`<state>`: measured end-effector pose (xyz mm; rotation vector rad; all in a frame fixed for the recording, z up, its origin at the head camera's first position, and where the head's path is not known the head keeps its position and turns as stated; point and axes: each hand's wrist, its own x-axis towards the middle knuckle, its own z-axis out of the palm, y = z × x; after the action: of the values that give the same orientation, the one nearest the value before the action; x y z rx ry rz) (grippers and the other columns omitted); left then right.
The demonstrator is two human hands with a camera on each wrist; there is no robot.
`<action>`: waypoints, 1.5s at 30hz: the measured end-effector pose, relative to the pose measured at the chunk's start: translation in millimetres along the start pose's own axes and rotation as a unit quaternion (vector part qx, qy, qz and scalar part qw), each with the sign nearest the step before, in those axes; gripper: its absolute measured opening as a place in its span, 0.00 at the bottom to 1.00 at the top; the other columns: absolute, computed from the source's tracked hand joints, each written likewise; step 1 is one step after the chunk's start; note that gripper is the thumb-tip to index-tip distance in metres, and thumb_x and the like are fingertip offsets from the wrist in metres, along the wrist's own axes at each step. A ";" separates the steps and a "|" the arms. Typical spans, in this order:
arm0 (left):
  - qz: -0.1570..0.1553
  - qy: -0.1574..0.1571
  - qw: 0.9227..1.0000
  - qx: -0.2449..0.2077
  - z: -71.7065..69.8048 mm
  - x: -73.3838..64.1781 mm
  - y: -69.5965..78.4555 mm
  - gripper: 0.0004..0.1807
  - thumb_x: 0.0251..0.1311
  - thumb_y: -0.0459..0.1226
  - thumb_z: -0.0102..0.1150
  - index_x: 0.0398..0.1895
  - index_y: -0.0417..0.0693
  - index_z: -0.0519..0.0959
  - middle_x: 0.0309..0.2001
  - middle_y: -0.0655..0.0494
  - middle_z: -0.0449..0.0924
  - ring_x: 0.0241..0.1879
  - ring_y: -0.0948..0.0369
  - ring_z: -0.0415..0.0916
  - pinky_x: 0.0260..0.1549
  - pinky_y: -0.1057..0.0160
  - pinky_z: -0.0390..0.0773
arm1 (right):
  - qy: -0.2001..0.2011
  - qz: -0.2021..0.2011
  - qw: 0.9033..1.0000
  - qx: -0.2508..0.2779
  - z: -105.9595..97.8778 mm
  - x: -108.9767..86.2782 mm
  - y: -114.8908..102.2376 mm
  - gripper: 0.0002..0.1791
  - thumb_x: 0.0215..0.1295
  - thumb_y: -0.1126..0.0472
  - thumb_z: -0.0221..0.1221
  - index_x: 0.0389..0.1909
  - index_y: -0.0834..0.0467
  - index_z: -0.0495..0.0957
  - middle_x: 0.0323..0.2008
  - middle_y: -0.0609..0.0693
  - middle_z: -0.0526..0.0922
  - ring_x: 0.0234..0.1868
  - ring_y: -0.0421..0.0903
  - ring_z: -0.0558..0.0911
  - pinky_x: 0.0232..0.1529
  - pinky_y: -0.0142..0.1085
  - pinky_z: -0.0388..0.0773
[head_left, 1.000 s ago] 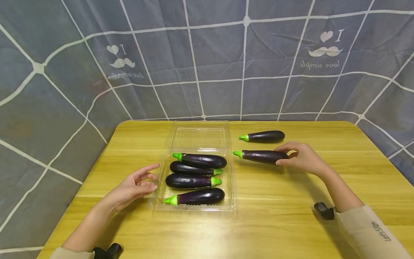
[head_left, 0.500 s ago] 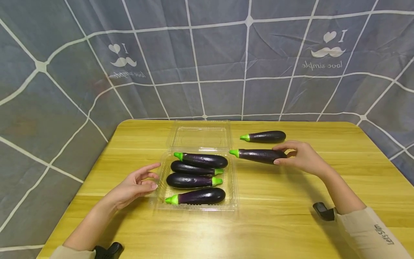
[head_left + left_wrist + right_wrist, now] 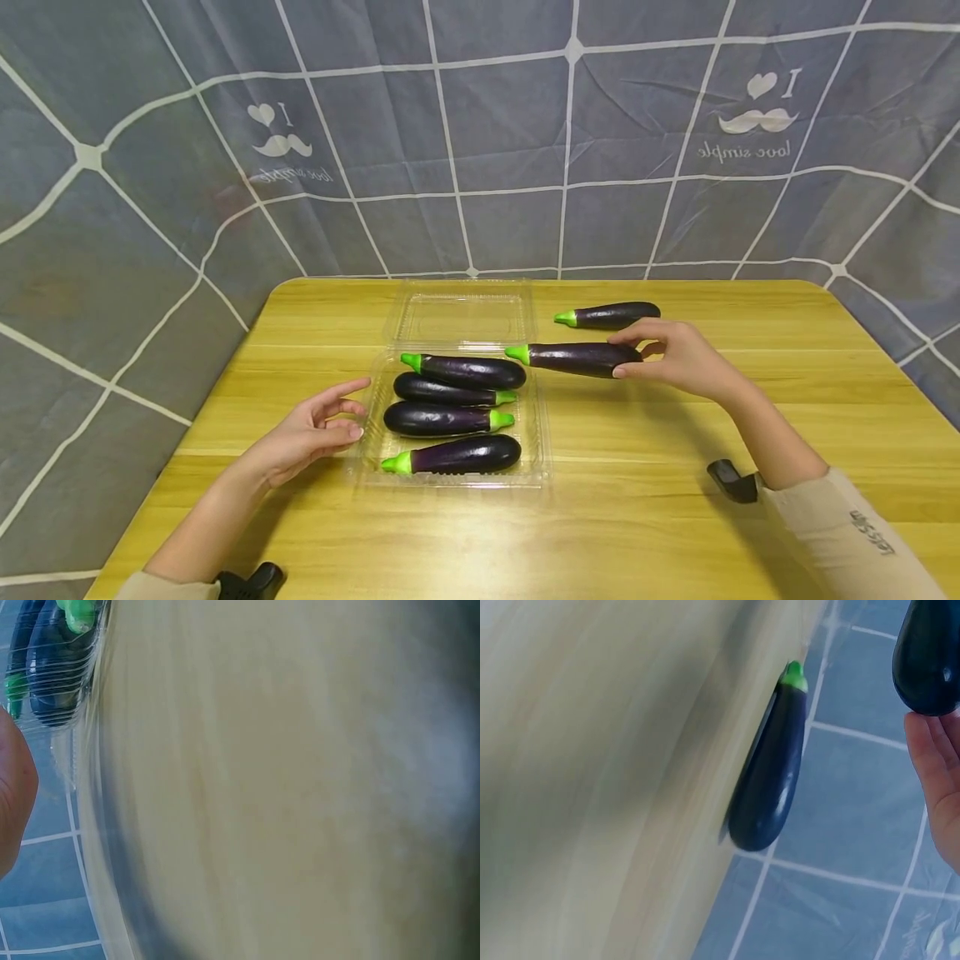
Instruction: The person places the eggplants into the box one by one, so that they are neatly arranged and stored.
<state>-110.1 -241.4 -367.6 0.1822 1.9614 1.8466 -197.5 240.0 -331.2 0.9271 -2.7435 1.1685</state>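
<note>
My right hand pinches the thick end of an eggplant, its green stem pointing left over the edge of a clear plastic clamshell box. In the right wrist view the held eggplant is at the upper right, with fingers at its rounded end. Several eggplants lie side by side in the box, the nearest eggplant with its stem to the left. My left hand is beside the box's left wall, fingers relaxed and holding nothing. Only part of that hand shows in the left wrist view.
Another eggplant lies on the wooden table behind the held one. The box's clear lid is folded back, away from me. A grey cloth with white lines hangs behind the table.
My right hand has carried its eggplant leftward, so the stem now reaches over the box's right edge. The left hand and the eggplants in the box stay where they were.
</note>
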 end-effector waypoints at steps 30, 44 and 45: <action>0.007 0.001 1.000 -0.005 12.4 -11.3 1.5 0.35 0.60 0.28 0.55 0.70 0.48 0.56 0.49 0.51 0.65 0.39 0.64 0.73 0.39 0.66 0.77 | -0.066 -0.065 0.994 0.051 49.1 34.9 -53.1 0.20 0.47 0.56 0.71 0.43 0.56 0.83 0.39 0.44 0.82 0.40 0.41 0.77 0.38 0.36 0.79; 0.016 -0.003 1.000 -0.012 18.0 -16.8 2.4 0.34 0.60 0.27 0.55 0.69 0.51 0.58 0.49 0.52 0.66 0.39 0.65 0.73 0.39 0.66 0.77 | -0.071 -0.052 0.993 0.079 72.3 35.4 -63.4 0.20 0.49 0.56 0.70 0.45 0.57 0.82 0.42 0.48 0.82 0.41 0.43 0.76 0.38 0.38 0.78; 0.016 -0.004 1.000 -0.012 18.4 -17.1 2.5 0.34 0.60 0.27 0.55 0.69 0.52 0.59 0.49 0.52 0.66 0.39 0.65 0.73 0.39 0.66 0.77 | -0.070 -0.050 0.993 0.078 73.7 35.3 -63.9 0.20 0.49 0.56 0.70 0.45 0.57 0.82 0.42 0.48 0.82 0.40 0.43 0.76 0.38 0.38 0.78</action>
<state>-88.0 -230.8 -361.6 0.2133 1.9415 1.8857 -177.6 138.2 -334.1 1.1934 -2.7022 1.3658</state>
